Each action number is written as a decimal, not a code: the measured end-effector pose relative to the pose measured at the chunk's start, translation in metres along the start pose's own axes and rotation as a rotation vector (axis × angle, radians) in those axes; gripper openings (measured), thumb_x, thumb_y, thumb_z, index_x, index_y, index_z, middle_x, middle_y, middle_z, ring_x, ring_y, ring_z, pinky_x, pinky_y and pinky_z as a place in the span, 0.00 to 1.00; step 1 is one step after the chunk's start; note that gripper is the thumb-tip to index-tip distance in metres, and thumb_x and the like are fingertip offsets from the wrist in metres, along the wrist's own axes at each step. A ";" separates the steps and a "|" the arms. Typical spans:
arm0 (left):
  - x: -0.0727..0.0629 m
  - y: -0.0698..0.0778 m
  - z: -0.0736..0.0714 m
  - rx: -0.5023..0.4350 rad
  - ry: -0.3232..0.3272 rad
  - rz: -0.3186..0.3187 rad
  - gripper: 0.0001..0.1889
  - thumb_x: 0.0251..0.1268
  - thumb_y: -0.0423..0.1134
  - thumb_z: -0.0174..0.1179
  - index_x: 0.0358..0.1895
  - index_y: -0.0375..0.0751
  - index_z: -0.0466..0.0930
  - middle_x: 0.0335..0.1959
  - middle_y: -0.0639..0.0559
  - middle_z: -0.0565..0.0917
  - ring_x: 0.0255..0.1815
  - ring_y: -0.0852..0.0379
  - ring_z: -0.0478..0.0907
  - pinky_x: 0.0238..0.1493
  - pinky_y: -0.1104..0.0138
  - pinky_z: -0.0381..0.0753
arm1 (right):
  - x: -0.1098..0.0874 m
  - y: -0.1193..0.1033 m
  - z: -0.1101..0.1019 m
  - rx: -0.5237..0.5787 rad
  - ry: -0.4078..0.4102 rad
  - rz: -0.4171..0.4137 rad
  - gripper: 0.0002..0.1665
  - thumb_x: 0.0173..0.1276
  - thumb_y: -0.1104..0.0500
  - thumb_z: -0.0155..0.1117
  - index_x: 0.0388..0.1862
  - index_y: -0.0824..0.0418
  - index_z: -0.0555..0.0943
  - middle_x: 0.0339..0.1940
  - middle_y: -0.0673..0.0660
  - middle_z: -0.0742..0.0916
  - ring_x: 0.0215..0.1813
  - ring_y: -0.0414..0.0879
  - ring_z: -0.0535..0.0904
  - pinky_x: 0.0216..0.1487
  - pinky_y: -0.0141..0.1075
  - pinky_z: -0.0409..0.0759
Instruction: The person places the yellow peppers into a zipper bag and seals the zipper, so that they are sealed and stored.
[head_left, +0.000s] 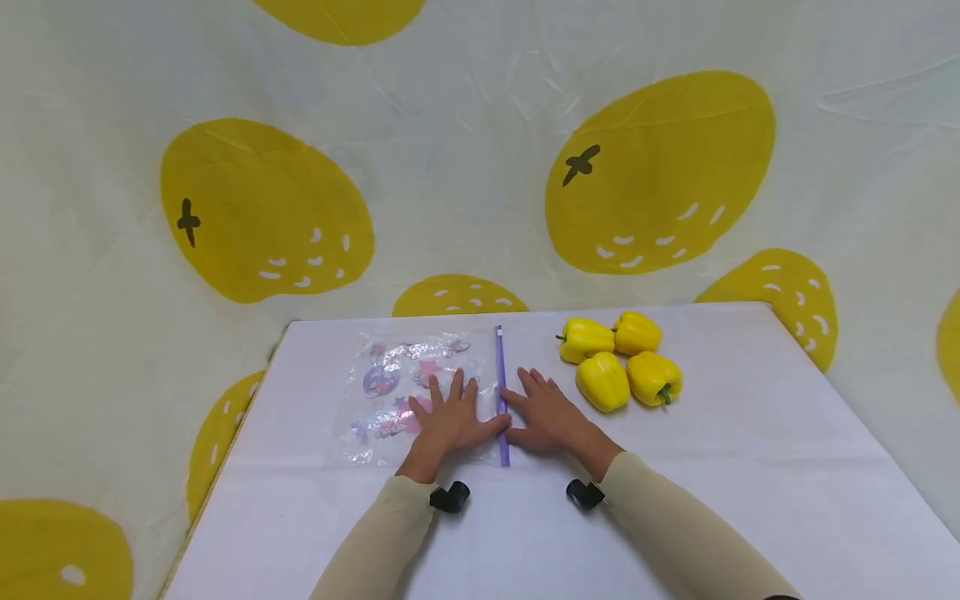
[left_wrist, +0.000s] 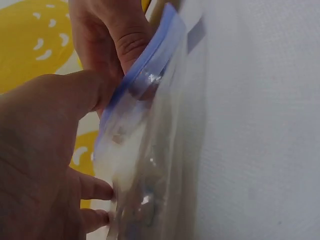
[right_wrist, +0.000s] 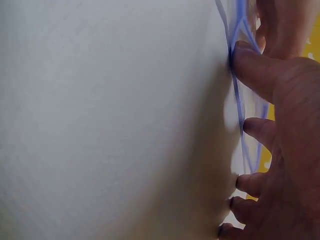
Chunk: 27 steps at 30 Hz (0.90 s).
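Note:
A clear zip bag (head_left: 381,382) with pink and purple printed figures lies flat on the table. Its purple zip strip (head_left: 501,358) runs along the right edge, and in the right wrist view the two purple lips (right_wrist: 243,112) stand apart. My left hand (head_left: 452,423) rests on the bag with fingers spread, its thumb reaching to the strip. From the other side, my right hand (head_left: 551,417) touches the mouth with its thumb and index finger; its other fingers lie extended on the table. The right thumb (right_wrist: 255,67) sits right at the lips in the right wrist view.
Several yellow bell peppers (head_left: 603,382) are grouped on the white table (head_left: 750,433), just beyond and right of my right hand. A pale cloth (head_left: 465,167) printed with big yellow fruit hangs behind the table's back edge.

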<state>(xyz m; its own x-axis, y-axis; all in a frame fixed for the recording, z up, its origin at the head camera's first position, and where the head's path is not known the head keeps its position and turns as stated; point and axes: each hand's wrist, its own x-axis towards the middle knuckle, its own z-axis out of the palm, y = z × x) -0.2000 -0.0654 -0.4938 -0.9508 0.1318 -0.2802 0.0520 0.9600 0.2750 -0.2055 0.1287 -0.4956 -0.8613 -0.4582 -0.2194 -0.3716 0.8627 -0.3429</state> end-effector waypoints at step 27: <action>0.006 -0.013 -0.003 -0.188 0.187 0.084 0.38 0.61 0.40 0.61 0.79 0.53 0.69 0.82 0.58 0.68 0.86 0.36 0.53 0.67 0.14 0.41 | 0.003 -0.004 -0.003 0.053 -0.015 0.041 0.44 0.69 0.38 0.66 0.81 0.46 0.67 0.87 0.67 0.57 0.88 0.67 0.49 0.86 0.63 0.47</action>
<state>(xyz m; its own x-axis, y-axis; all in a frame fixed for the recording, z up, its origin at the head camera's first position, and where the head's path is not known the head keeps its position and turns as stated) -0.2072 -0.0781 -0.4968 -0.9863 0.1446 -0.0792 0.0924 0.8828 0.4605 -0.2072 0.1247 -0.4924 -0.8699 -0.4264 -0.2478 -0.3170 0.8684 -0.3813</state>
